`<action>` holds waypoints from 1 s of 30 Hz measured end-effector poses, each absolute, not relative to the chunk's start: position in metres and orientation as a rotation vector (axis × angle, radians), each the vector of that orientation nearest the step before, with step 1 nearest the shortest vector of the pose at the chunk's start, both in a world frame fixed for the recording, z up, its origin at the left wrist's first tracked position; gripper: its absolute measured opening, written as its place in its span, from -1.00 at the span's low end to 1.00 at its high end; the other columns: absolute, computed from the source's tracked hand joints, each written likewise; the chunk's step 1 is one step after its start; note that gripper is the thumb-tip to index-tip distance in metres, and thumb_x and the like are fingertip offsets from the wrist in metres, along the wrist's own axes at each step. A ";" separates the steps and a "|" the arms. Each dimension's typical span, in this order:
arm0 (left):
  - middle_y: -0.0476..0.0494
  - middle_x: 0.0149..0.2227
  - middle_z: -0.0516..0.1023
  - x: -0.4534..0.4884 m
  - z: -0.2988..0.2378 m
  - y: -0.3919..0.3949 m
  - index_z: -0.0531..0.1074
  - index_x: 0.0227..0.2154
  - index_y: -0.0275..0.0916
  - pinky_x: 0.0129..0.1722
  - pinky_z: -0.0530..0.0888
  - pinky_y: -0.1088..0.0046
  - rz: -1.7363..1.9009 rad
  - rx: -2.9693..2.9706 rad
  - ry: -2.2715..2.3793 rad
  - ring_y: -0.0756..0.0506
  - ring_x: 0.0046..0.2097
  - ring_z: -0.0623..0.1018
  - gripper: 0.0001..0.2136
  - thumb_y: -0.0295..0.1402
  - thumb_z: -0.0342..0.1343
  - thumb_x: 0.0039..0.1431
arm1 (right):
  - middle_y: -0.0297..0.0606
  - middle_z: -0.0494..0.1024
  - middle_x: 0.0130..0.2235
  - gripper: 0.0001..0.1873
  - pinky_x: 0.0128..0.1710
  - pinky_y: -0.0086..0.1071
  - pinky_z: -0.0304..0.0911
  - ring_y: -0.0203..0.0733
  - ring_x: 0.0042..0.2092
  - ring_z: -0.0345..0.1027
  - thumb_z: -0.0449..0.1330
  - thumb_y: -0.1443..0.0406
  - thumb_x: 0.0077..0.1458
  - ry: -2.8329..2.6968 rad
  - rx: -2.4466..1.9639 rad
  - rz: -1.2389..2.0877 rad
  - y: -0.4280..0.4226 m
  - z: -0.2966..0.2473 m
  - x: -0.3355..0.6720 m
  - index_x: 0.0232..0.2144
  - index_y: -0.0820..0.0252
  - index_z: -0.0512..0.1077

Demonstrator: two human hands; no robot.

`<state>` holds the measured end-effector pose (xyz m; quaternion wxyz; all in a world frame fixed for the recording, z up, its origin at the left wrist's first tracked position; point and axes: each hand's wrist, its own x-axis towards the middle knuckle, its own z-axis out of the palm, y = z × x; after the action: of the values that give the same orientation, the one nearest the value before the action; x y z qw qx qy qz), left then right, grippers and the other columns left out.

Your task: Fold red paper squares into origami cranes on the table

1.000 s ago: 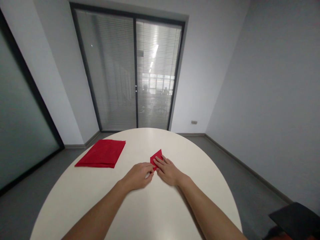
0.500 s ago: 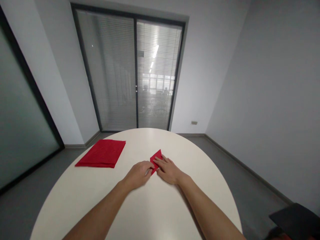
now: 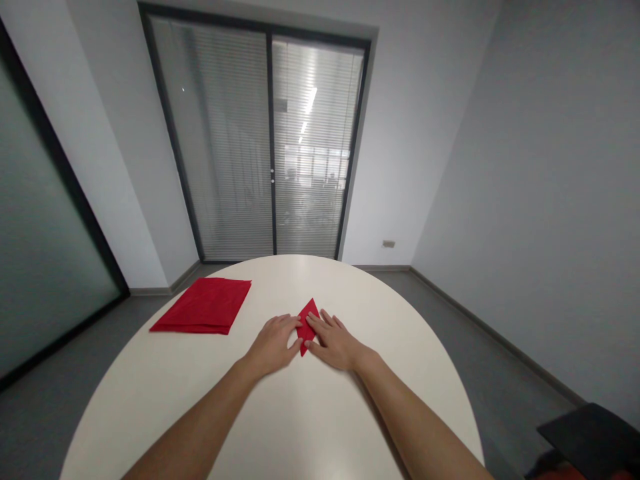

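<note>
A small piece of folded red paper (image 3: pixel 306 323), shaped like a narrow diamond, lies on the white round table (image 3: pixel 295 413) between my hands. My left hand (image 3: pixel 274 343) rests at its left side, thumb and fingers apart, their tips touching the paper's edge. From the right, my right hand (image 3: pixel 336 340) lies flat with spread fingers; the fingertips press on the paper and the thumb is by its lower end. Parts of the paper's edges are hidden under the fingers.
A stack of larger red sheets (image 3: pixel 205 305) lies at the table's left. Beyond the table are a glass door with blinds (image 3: pixel 220 167) and white walls. A dark chair-like object (image 3: pixel 595 437) stands at the lower right.
My left hand has opened from a pinch at the paper's lower left edge. The paper has turned slightly, its top point shifting left. My right hand stays nearly in place.
</note>
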<state>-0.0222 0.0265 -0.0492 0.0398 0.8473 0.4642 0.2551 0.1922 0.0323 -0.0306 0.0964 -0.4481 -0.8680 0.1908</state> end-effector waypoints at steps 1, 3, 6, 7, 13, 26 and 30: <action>-0.18 0.12 0.52 -0.023 -0.049 0.026 0.45 0.01 -0.18 0.24 0.29 0.08 0.768 2.599 1.422 -0.27 0.19 0.43 -0.69 -0.34 0.13 0.20 | -0.15 -0.09 0.43 -0.22 0.37 0.13 -0.38 0.17 0.44 -0.44 -0.06 -0.07 0.29 -2.572 -1.340 0.564 0.033 -0.031 0.192 0.40 0.15 -0.06; -0.19 0.15 0.49 -0.024 -0.048 0.025 0.45 0.03 -0.19 0.27 0.25 0.05 0.731 2.604 1.419 -0.29 0.22 0.40 -0.66 -0.30 0.14 0.19 | -0.13 -0.11 0.43 -0.17 0.37 0.11 -0.40 0.16 0.44 -0.45 -0.05 -0.10 0.27 -2.584 -1.343 0.554 0.033 -0.032 0.193 0.41 0.19 -0.08; -0.22 0.23 0.40 -0.025 -0.047 0.025 0.40 0.11 -0.20 0.30 0.19 0.00 0.668 2.601 1.413 -0.31 0.28 0.32 -0.58 -0.26 0.13 0.18 | -0.07 -0.12 0.43 -0.07 0.37 0.10 -0.41 0.18 0.44 -0.43 0.00 -0.16 0.20 -2.597 -1.333 0.528 0.033 -0.033 0.193 0.41 0.23 -0.09; -0.23 0.25 0.37 -0.025 -0.048 0.025 0.36 0.15 -0.21 0.31 0.17 0.00 0.653 2.602 1.408 -0.31 0.30 0.29 -0.54 -0.26 0.13 0.19 | -0.06 -0.11 0.43 -0.05 0.37 0.10 -0.41 0.19 0.44 -0.41 0.02 -0.17 0.18 -2.597 -1.328 0.521 0.034 -0.033 0.193 0.41 0.24 -0.09; -0.26 0.21 0.41 -0.026 -0.047 0.024 0.29 0.19 -0.25 0.31 0.15 0.04 0.691 2.639 1.400 -0.26 0.23 0.37 -0.49 -0.26 0.13 0.18 | 0.03 0.01 0.40 0.03 0.35 0.07 -0.28 0.23 0.41 -0.23 0.19 -0.10 0.07 -2.560 -1.263 0.449 0.036 -0.036 0.194 0.40 0.28 -0.05; -0.25 0.00 0.55 -0.023 -0.038 0.023 0.41 0.04 -0.24 0.14 0.34 0.14 0.811 2.556 1.479 -0.23 0.04 0.49 -0.67 -0.30 0.07 0.23 | -0.09 0.50 -0.13 -0.54 -0.07 -0.19 0.18 -0.02 -0.10 0.32 0.17 0.07 0.18 -2.386 -1.220 0.427 0.025 -0.016 0.189 0.02 0.21 0.34; -0.24 0.01 0.55 -0.024 -0.037 0.023 0.41 0.05 -0.21 0.14 0.34 0.16 0.827 2.527 1.482 -0.23 0.05 0.50 -0.64 -0.39 0.08 0.16 | -0.17 0.49 -0.21 -0.63 -0.18 -0.29 0.18 -0.11 -0.22 0.32 0.19 0.21 0.10 -2.366 -1.215 0.437 0.029 -0.021 0.191 -0.04 0.20 0.32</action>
<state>-0.0242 0.0232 -0.0374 0.0488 0.8293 0.4862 0.2712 0.1909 0.0287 -0.0205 0.2212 -0.4397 -0.8560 0.1581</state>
